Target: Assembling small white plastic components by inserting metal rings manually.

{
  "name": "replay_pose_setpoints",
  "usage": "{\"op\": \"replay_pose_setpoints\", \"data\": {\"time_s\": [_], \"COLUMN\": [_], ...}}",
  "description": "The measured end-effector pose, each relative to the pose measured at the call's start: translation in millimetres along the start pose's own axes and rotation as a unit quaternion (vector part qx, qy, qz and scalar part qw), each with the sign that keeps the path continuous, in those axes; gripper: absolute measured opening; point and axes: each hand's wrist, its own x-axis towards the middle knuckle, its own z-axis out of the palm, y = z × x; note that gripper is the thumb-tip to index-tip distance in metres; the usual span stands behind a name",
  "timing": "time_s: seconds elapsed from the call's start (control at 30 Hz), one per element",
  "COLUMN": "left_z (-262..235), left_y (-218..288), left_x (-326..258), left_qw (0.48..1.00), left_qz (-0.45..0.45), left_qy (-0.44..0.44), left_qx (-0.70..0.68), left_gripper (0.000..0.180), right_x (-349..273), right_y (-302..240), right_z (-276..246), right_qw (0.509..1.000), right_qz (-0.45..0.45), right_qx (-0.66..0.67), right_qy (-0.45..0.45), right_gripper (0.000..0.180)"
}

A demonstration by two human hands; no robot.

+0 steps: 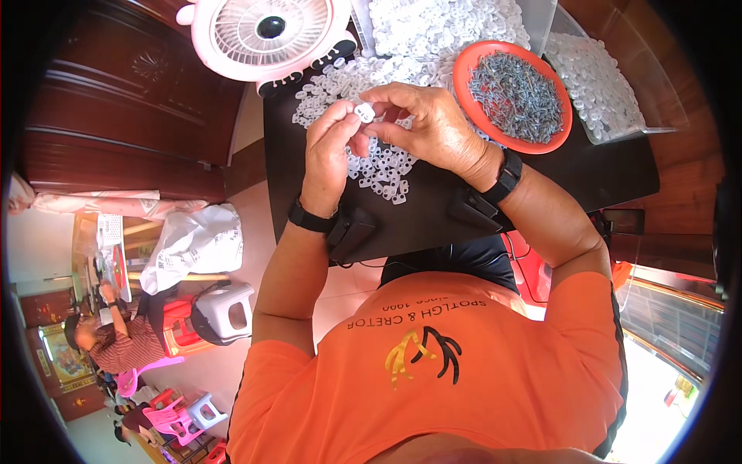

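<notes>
Just above the dark table (286, 166), my left hand (328, 151) pinches a small white plastic piece with holes (365, 113) between thumb and fingertips. My right hand (439, 127) meets it from the right, its fingertips curled close to the piece. Whatever those fingers hold is too small and hidden to name. Below both hands lies a scatter of similar small white pieces with dark holes (384, 166). Beyond them spreads a larger heap of white plastic pieces (332, 87). An orange-red plate (464, 77) beside my right hand carries many small metal screws (516, 97).
A pink and white fan (270, 66) stands at the far left. Clear bins of white pieces stand behind (448, 27) and at right (595, 89). Black wedge-shaped objects (352, 232) sit by my wrists. Another person (124, 340) is off to the left, near stools (224, 309).
</notes>
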Motion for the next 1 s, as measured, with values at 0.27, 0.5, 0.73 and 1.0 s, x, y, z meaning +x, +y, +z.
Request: {"op": "replay_pose_setpoints", "data": {"time_s": [0.27, 0.5, 0.73, 1.0], "left_z": [2, 0, -5, 3], "left_y": [1, 0, -12, -18], "left_x": [-5, 0, 4, 8], "left_qw": [0.999, 0.997, 0.999, 0.997], "left_qz": [0.012, 0.034, 0.010, 0.049], "left_qy": [0.009, 0.074, 0.045, 0.041], "left_qx": [0.040, -0.002, -0.010, -0.036], "left_gripper": [0.020, 0.021, 0.017, 0.021], "right_x": [0, -1, 7, -8], "right_y": [-7, -25, -96, -107], "right_z": [-1, -6, -55, -203], "right_qw": [0.998, 0.987, 0.913, 0.651], "right_qz": [-0.067, -0.126, -0.289, -0.106], "right_qx": [-0.005, -0.101, -0.272, -0.632], "right_qy": [0.003, 0.014, 0.089, 0.408], "right_gripper": [0.026, 0.024, 0.025, 0.040]}}
